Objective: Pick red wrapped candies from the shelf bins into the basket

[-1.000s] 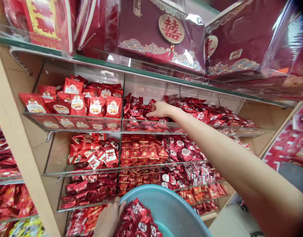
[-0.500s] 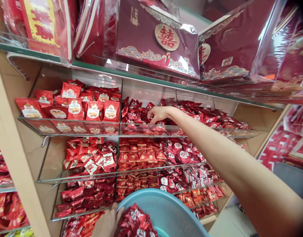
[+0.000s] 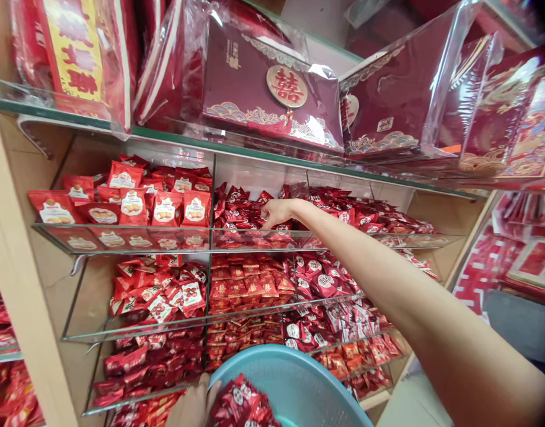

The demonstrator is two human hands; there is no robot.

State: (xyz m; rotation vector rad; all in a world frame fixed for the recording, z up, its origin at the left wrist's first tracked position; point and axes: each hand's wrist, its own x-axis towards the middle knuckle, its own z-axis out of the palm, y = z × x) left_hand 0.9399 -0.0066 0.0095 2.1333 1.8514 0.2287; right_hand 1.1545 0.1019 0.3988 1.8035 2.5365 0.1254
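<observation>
My right hand (image 3: 276, 212) reaches into the top glass-fronted bin, its fingers bent down among dark red wrapped packets (image 3: 241, 216). What its fingertips grip, if anything, is hidden among the packets. At the bottom, my left hand (image 3: 194, 404) holds the left rim of a blue plastic basket (image 3: 316, 379). A heap of red packets with white round labels (image 3: 243, 403) lies in the basket's left side.
Larger red packets (image 3: 132, 204) fill the bin to the left. Lower tiers hold more red packets (image 3: 249, 284). Above runs a glass shelf edge (image 3: 165, 134) bearing maroon gift bags (image 3: 254, 77). A wooden upright (image 3: 27, 284) stands at left.
The view has shifted slightly, so the shelves sit a little lower and to the left. My right hand stays in the same bin, its fingers slightly lower among the packets. My left hand remains on the basket.
</observation>
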